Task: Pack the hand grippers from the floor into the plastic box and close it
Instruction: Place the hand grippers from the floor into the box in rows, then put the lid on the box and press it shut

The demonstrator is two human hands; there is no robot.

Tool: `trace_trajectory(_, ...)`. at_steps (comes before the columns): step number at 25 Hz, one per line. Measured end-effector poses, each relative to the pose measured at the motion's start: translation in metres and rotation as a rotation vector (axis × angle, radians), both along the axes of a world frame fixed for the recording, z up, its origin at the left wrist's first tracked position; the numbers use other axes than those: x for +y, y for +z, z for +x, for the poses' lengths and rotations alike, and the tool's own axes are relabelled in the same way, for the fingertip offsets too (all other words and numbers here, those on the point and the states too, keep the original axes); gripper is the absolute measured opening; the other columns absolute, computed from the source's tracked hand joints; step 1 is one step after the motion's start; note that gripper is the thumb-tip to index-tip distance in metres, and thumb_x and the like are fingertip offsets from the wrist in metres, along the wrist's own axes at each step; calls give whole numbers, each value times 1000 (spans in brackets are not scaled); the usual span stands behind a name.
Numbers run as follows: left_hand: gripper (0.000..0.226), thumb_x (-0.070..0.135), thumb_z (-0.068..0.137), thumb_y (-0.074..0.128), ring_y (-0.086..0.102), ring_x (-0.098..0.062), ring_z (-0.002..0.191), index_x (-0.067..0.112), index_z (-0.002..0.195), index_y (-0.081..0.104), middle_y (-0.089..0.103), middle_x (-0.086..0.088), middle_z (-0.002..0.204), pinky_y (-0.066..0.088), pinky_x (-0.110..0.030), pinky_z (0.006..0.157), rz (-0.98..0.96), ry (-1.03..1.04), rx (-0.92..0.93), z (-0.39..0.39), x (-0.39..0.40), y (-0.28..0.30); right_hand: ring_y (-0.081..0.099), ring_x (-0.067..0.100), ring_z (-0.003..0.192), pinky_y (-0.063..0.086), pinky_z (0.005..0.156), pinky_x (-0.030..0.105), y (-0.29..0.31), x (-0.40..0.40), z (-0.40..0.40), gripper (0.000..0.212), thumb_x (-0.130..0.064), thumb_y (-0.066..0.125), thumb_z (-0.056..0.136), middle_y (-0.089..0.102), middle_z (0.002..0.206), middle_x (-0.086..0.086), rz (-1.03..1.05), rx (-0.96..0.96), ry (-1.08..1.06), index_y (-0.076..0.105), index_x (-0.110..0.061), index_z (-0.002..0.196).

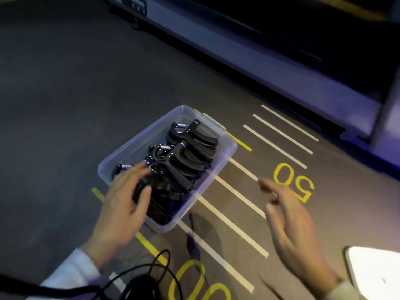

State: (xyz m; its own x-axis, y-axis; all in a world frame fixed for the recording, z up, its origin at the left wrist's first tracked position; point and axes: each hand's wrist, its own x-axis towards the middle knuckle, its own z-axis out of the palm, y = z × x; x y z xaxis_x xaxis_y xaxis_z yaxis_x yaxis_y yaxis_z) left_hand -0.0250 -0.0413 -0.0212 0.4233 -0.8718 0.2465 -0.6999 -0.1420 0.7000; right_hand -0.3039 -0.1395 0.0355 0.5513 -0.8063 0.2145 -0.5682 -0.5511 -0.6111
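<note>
The floor [65, 105] is dark grey, with white lines [233, 224] and yellow lines painted on it, and a yellow number 50 [294, 182] at the right. Far behind, a long pale base [259, 68] of some furniture runs across. The clear plastic box [225, 148] stands on the floor in the middle, turned diagonally, without a lid on it. Inside it the black grippers [190, 152] lie packed in a row, with their metal springs to the far left side. A white flat thing [376, 271] lies at the near right corner. The left hand [123, 208] is over the near end of the box, fingers spread and straight, resting on the grippers there. The right hand [290, 224] is released, above the floor right of the box, holding nothing. Black cables [151, 276] lie near the person.
</note>
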Motion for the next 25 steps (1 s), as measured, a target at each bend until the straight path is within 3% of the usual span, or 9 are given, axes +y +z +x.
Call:
trace_trajectory(3,58,58,85,32,34,-2,128,25,128,51,41,15,137,29,-29,106,108,-250,-36,-32,15,11,48,-9,114,34,90,1,0,63,-40,37,-56,25,94,50,122,-27,65,32,-84,38,-51,128)
trace_trajectory(5,75,73,81,21,34,-2,127,26,132,47,41,16,136,27,-24,105,135,-370,-93,-44,13,34,46,-12,115,32,91,-1,7,89,-53,38,-61,23,92,46,124,-31,77,55,-142,34,-56,127)
trace_trajectory(8,79,73,82,18,47,-13,121,19,130,51,53,4,131,25,-14,99,103,-555,-237,-61,10,81,45,-11,116,35,95,4,18,118,-66,39,-55,28,94,50,126,-20,27,46,-205,37,-45,131)
trace_trajectory(11,79,72,82,23,56,-22,111,13,124,56,61,-5,122,28,-16,92,12,-735,-359,-93,6,125,43,-11,115,32,96,1,24,140,-85,40,-41,38,94,53,127,-10,6,4,-321,42,-30,133)
trace_trajectory(14,81,74,80,20,56,-18,107,17,126,53,62,1,114,32,-19,87,-31,-896,-437,-134,3,153,40,-10,116,28,96,-2,28,164,-116,42,-32,42,95,49,132,-10,46,-14,-428,41,-26,137)
trace_trajectory(16,87,79,76,13,54,-14,109,21,130,48,58,9,112,36,-24,89,-19,-991,-472,-165,-2,161,41,-6,120,28,99,3,27,178,-140,45,-32,41,94,46,134,-12,89,-30,-496,37,-28,139)
trace_trajectory(18,86,78,73,14,48,-12,119,25,135,42,54,8,124,35,-28,97,17,-1043,-468,-195,-10,158,43,-3,122,32,102,11,24,185,-165,46,-32,41,93,46,136,-11,99,-52,-578,37,-28,139)
trace_trajectory(22,86,77,74,13,45,-12,122,23,135,42,51,4,133,29,-20,98,-1,-1152,-402,-260,-31,143,41,-8,119,40,103,23,11,187,-211,44,-27,46,93,46,132,-19,74,-91,-777,40,-26,136)
trace_trajectory(25,94,82,72,6,45,-11,122,22,135,42,50,4,134,28,-18,98,24,-1226,-382,-307,-51,124,44,6,126,39,108,29,-4,185,-244,45,-26,47,94,46,138,-11,149,-113,-943,38,-24,138)
